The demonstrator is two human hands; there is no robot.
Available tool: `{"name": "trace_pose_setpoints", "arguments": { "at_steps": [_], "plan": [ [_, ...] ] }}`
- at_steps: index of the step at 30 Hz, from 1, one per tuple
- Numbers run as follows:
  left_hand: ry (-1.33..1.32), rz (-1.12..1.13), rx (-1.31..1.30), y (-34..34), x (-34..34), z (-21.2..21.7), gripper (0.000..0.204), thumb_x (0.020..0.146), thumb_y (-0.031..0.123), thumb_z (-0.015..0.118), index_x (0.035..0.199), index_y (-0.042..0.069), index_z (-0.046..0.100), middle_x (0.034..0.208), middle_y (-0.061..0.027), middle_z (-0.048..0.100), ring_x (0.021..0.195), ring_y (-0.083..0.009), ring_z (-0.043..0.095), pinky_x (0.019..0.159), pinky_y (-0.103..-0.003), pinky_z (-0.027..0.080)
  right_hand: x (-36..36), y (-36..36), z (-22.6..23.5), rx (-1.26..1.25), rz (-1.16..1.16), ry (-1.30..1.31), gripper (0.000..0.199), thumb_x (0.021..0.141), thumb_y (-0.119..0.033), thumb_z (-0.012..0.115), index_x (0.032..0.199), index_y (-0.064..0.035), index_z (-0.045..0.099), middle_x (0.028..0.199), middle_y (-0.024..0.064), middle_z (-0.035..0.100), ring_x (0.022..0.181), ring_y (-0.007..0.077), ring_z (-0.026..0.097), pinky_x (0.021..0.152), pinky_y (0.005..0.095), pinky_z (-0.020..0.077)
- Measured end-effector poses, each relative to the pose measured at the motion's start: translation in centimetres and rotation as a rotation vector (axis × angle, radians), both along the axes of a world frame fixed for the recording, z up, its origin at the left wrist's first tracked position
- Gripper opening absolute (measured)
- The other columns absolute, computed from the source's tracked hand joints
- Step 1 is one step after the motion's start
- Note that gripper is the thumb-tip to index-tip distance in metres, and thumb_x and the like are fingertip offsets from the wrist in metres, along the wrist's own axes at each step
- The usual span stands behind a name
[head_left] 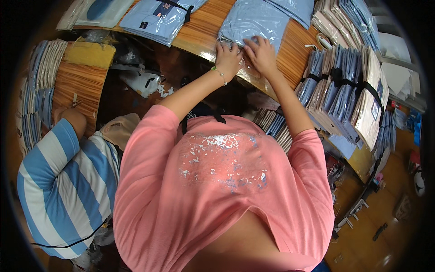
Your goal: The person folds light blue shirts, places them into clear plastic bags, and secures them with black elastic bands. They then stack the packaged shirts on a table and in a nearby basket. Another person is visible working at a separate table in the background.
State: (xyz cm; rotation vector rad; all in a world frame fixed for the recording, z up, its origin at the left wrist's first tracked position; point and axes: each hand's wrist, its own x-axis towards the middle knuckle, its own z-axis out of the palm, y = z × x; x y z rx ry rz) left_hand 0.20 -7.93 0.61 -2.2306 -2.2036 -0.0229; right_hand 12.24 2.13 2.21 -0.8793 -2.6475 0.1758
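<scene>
A folded light-blue garment (253, 22) lies in a clear plastic bag on the wood-grain table ahead of me. My left hand (228, 60), with a beaded bracelet at the wrist, has its fingers bent over the bag's near left edge, where the plastic is bunched. Beside it, my right hand (262, 55) rests on the bag with its fingers apart, thumb side toward the left hand. Loose clear plastic (248, 75) hangs over the table's front edge below both hands. The undersides of the fingers are hidden.
Bagged blue shirts (156, 20) lie at the back left, with a black strap. Strapped stacks of bagged garments (342, 86) stand close to my right arm. A person in a striped shirt (68, 181) sits at my left, near another garment stack (43, 90).
</scene>
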Motion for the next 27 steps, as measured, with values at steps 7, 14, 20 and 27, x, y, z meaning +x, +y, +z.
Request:
{"name": "trace_pose_setpoints", "arguments": {
  "at_steps": [7,14,20,27],
  "plan": [
    [-0.056,-0.011,0.099,-1.7,-2.0,-1.0,0.055,0.08,0.04,0.058,0.128,0.014,0.047,0.13,-0.0173,0.04,0.12,-0.0439,0.034,0.102,-0.054,0.022,-4.3,5.1,2.3,-0.079,-0.005,0.241,0.029,0.086,-0.03,0.051,0.105,-0.0121,0.063,0.105,0.0099,0.059,0.098,0.0293,0.053,0.078,0.044,0.0436],
    [-0.199,-0.041,0.047,-2.4,-3.1,1.1,0.053,0.081,0.034,0.057,0.129,0.016,0.045,0.127,-0.0182,0.041,0.123,-0.0413,0.03,0.1,-0.053,0.028,-7.6,9.7,-3.5,0.137,0.054,-0.039,0.052,0.084,-0.044,0.047,0.131,-0.0226,0.043,0.14,0.0057,0.035,0.131,0.0248,0.028,0.103,0.058,0.0179],
    [-0.225,-0.012,-0.031,-2.8,-3.6,1.5,0.053,0.079,0.032,0.06,0.128,0.015,0.046,0.126,-0.0154,0.042,0.123,-0.0409,0.03,0.1,-0.053,0.028,-9.7,11.8,0.0,-0.017,0.009,-0.143,0.045,0.083,-0.038,0.048,0.124,-0.0187,0.05,0.135,0.0059,0.041,0.125,0.0235,0.036,0.1,0.0535,0.0228],
    [-0.311,-0.02,-0.016,-2.1,-3.9,1.5,0.053,0.077,0.028,0.062,0.126,0.013,0.048,0.121,-0.0153,0.045,0.12,-0.0391,0.033,0.102,-0.053,0.025,-11.0,15.2,-4.1,0.113,-0.038,-0.098,0.052,0.085,-0.04,0.042,0.131,-0.0169,0.042,0.14,0.0031,0.036,0.129,0.0189,0.03,0.103,0.0482,0.0205]
  ]
}}
